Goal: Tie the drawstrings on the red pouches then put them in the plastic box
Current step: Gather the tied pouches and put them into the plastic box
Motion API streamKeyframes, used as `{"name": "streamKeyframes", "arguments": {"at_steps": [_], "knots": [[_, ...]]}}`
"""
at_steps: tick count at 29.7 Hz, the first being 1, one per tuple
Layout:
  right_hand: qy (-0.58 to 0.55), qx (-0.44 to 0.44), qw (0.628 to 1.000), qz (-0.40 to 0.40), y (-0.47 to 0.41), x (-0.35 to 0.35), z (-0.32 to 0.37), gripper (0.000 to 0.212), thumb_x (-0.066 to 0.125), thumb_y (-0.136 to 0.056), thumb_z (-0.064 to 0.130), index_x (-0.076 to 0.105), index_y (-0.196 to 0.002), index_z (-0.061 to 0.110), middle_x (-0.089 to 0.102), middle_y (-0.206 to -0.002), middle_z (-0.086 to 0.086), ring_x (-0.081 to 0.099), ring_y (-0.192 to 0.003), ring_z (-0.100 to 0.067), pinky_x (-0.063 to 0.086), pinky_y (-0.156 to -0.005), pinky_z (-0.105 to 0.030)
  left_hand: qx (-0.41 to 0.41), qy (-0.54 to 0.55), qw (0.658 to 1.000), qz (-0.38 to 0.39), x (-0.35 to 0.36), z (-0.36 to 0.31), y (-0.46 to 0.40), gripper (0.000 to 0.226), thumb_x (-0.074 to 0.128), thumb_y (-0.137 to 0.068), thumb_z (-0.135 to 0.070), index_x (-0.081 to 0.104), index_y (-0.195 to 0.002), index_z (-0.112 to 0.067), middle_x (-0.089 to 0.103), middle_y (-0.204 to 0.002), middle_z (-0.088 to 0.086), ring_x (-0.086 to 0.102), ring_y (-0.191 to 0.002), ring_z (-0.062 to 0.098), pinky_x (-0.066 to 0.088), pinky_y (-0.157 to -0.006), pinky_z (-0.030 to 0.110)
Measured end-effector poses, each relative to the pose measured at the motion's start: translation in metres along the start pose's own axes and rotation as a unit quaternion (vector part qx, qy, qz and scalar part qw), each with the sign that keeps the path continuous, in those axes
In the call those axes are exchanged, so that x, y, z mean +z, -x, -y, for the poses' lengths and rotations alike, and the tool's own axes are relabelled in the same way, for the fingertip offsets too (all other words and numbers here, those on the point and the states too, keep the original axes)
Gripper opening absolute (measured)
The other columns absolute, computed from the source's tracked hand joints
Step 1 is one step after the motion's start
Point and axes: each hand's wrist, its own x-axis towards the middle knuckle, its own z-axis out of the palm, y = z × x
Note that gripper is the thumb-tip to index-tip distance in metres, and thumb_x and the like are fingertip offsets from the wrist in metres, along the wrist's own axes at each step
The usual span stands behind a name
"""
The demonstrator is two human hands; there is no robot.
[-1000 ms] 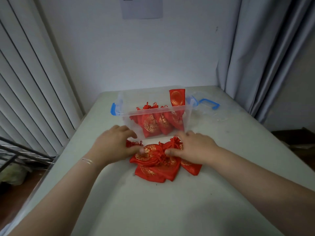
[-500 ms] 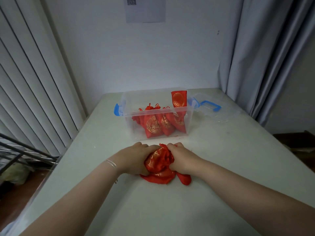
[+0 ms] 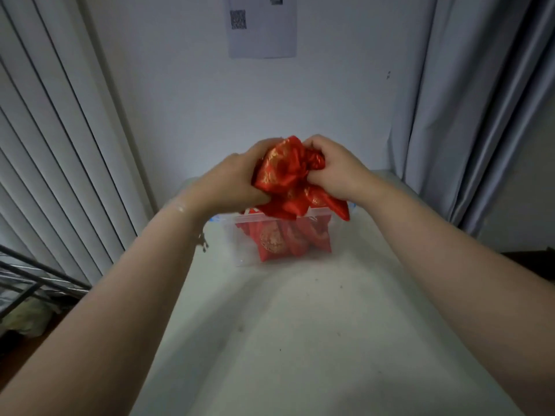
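— Pale wall [image 3: 186,85] at the back, a sheet of paper [image 3: 262,28] stuck on it with a square code printed near its top left corner. Grey curtain [image 3: 468,115] on the right, vertical blinds [image 3: 54,151] on the left. And on the surface [image 3: 288,340]?

— Only the clear box [image 3: 249,238], at the far end. It stands open, and red pouches with gold print show through its near wall, packed together inside [image 3: 271,243].

— Where are the hands?

— Both raised above the box, pressed together around a bundle of pouches [image 3: 285,178]. The left hand [image 3: 237,181] grips the bundle from the left side, its fingers [image 3: 261,199] curled under the cloth. The right hand [image 3: 336,169] grips it from the right, fingers clenched into the gathered tops.

— How many pouches in the bundle?

— Several, but I cannot tell the count; the cloth is crumpled into one mass. A corner hangs down at the lower right, in front of the box's rim.

— Does the bundle touch the box?

— Its lowest folds overlap the rim in this view; whether they touch it I cannot tell.

— Are the strings tied?

— They are hidden in the folds and under the fingers.

— Anything on the wrists?

— A thin bracelet [image 3: 180,208] on the left one, blurred.

— And beside the surface?

— Dark metal bars [image 3: 33,283] low on the left, under the blinds.
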Motion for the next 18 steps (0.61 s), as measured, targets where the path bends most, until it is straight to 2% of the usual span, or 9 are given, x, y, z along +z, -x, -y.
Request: {"name": "streamKeyframes", "arguments": {"at_steps": [2, 4, 6, 8, 9, 11, 13, 16, 18], "knots": [[-0.018, 0.007, 0.998, -0.053, -0.022, 0.006, -0.010, 0.038, 0.054, -0.080, -0.007, 0.053, -0.109, 0.018, 0.057, -0.097, 0.007, 0.053, -0.084, -0.004, 0.043, -0.072, -0.013, -0.026, 0.003, 0.999, -0.023, -0.001, 0.012, -0.025, 0.084, 0.068, -0.073, -0.016, 0.026, -0.142, -0.041, 0.058, -0.111, 0.003, 0.064, -0.080, 0.018, 0.057, -0.053, 0.028], [-0.041, 0.021, 0.997, -0.066, -0.034, 0.017, -0.025, 0.042, 0.052, -0.082, -0.006, 0.051, -0.118, 0.015, 0.056, -0.109, 0.000, 0.054, -0.098, -0.012, 0.044, -0.083, -0.022, -0.058, -0.016, 0.998, -0.010, 0.007, 0.032, -0.040, 0.089, 0.071, -0.068, -0.032, 0.024, -0.143, -0.042, 0.055, -0.122, 0.004, 0.062, -0.098, 0.025, 0.059, -0.072, 0.039], [-0.029, 0.057, 0.998, 0.019, -0.039, 0.023, -0.043, 0.050, 0.055, -0.084, -0.001, 0.046, -0.130, 0.017, 0.055, -0.113, -0.001, 0.054, -0.100, -0.013, 0.045, -0.082, -0.018, -0.105, -0.082, 0.988, 0.073, 0.018, 0.052, -0.046, 0.099, 0.073, -0.063, -0.048, 0.020, -0.145, -0.043, 0.045, -0.137, 0.007, 0.050, -0.121, 0.032, 0.046, -0.099, 0.046], [0.022, 0.095, 0.989, 0.110, -0.044, 0.024, -0.057, 0.040, 0.059, -0.090, 0.017, 0.051, -0.129, 0.020, 0.058, -0.115, 0.001, 0.056, -0.100, -0.014, 0.046, -0.081, -0.015, -0.138, -0.161, 0.965, 0.155, 0.028, 0.066, -0.043, 0.095, 0.070, -0.073, -0.054, 0.015, -0.149, -0.037, 0.026, -0.152, 0.008, 0.032, -0.136, 0.035, 0.031, -0.111, 0.049], [0.047, 0.096, 0.989, 0.105, -0.046, 0.024, -0.063, 0.031, 0.058, -0.091, 0.027, 0.058, -0.122, 0.020, 0.061, -0.117, 0.002, 0.057, -0.105, -0.016, 0.046, -0.088, -0.022, -0.142, -0.170, 0.962, 0.162, 0.032, 0.069, -0.039, 0.090, 0.065, -0.078, -0.056, 0.016, -0.150, -0.034, 0.021, -0.155, 0.006, 0.027, -0.139, 0.033, 0.026, -0.113, 0.049], [0.119, 0.083, 0.989, 0.027, -0.054, 0.022, -0.078, 0.027, 0.050, -0.094, 0.038, 0.064, -0.110, 0.021, 0.059, -0.126, 0.000, 0.053, -0.119, -0.020, 0.042, -0.099, -0.035, -0.133, -0.129, 0.973, 0.135, 0.038, 0.069, -0.032, 0.079, 0.054, -0.082, -0.064, 0.024, -0.148, -0.032, 0.026, -0.155, 0.001, 0.028, -0.140, 0.026, 0.025, -0.114, 0.046], [0.248, 0.103, 0.963, 0.016, -0.059, 0.021, -0.091, 0.030, 0.046, -0.094, 0.040, 0.062, -0.115, 0.026, 0.046, -0.140, -0.007, 0.042, -0.129, -0.028, 0.037, -0.104, -0.041, -0.110, -0.059, 0.985, 0.118, 0.044, 0.064, -0.026, 0.069, 0.046, -0.085, -0.066, 0.033, -0.145, -0.033, 0.036, -0.150, -0.004, 0.033, -0.138, 0.019, 0.026, -0.114, 0.039], [0.399, 0.157, 0.898, 0.101, -0.056, 0.023, -0.101, 0.030, 0.052, -0.091, 0.030, 0.061, -0.119, 0.027, 0.053, -0.129, -0.007, 0.043, -0.121, -0.029, 0.039, -0.097, -0.040, -0.069, -0.045, 0.987, 0.135, 0.058, 0.054, -0.017, 0.049, 0.043, -0.091, -0.058, 0.050, -0.133, -0.035, 0.052, -0.133, -0.005, 0.045, -0.126, 0.016, 0.034, -0.106, 0.033], [0.473, 0.130, 0.865, 0.103, -0.055, 0.027, -0.101, 0.032, 0.048, -0.088, 0.012, 0.064, -0.112, 0.024, 0.061, -0.116, -0.004, 0.044, -0.114, -0.026, 0.036, -0.092, -0.038, -0.068, -0.129, 0.977, 0.157, 0.067, 0.053, -0.013, 0.041, 0.037, -0.091, -0.063, 0.062, -0.104, -0.034, 0.060, -0.107, -0.006, 0.053, -0.110, 0.018, 0.042, -0.092, 0.036]]}}
